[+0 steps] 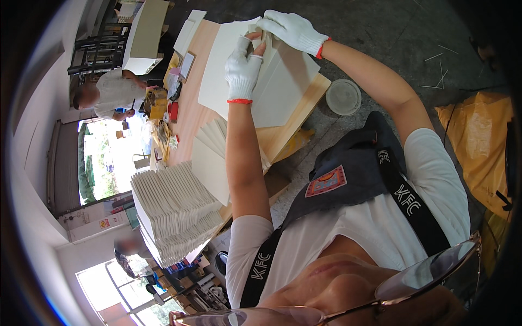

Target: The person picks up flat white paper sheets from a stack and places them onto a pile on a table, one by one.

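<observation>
My left hand (243,68) wears a white knit glove with a red cuff, its thumb and a finger bare at the tips. Those fingers pinch the raised edge of a white card sheet (283,81) lying at the far end of the table. My right hand (291,31), in a matching glove, bends over that same edge from the right, closed on it close to my left fingertips. Under and beside the held sheet spread more white sheets (220,65). How many layers are between my fingers is hidden.
The wooden table (187,127) carries fanned sheets (209,149) and a tall stack of folded white pieces (174,209) nearer me. A round lidded tub (343,97) stands on the floor at right, past it a yellow sack (478,146). A person (117,92) works at the left.
</observation>
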### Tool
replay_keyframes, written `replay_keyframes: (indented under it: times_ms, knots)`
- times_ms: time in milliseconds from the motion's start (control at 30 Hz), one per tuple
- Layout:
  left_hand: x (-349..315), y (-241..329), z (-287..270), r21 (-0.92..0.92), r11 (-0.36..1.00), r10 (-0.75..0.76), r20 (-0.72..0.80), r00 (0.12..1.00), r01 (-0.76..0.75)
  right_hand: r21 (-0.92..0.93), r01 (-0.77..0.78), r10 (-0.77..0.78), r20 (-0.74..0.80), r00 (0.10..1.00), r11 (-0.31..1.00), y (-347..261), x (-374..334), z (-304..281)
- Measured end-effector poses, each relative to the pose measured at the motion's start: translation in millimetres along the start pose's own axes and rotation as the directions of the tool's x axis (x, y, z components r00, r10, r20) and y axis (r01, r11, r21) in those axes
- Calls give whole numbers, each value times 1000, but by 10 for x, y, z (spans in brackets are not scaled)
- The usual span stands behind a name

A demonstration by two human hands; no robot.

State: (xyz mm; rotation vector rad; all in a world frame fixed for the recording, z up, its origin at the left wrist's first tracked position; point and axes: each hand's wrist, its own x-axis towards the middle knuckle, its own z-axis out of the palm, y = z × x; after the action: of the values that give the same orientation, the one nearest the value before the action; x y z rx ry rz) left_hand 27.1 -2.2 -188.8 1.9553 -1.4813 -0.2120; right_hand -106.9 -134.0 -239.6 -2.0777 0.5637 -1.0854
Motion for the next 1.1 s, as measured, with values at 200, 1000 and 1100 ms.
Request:
replay_keyframes:
  times_ms: [200, 1000, 1100]
  knots:
    - [-41, 164, 6, 0, 990, 141, -112, 984, -142, 2, -49, 49, 68, 997, 999, -127, -33, -101]
    - [-28, 40, 12, -20, 999, 35, 6, 999, -35, -54, -29, 29, 13, 999, 998, -2, -8, 23]
    - [-16, 34, 15, -27, 999, 45, 17, 999, -45, -77, -6, 5, -5, 1000, 997, 66, -2, 60]
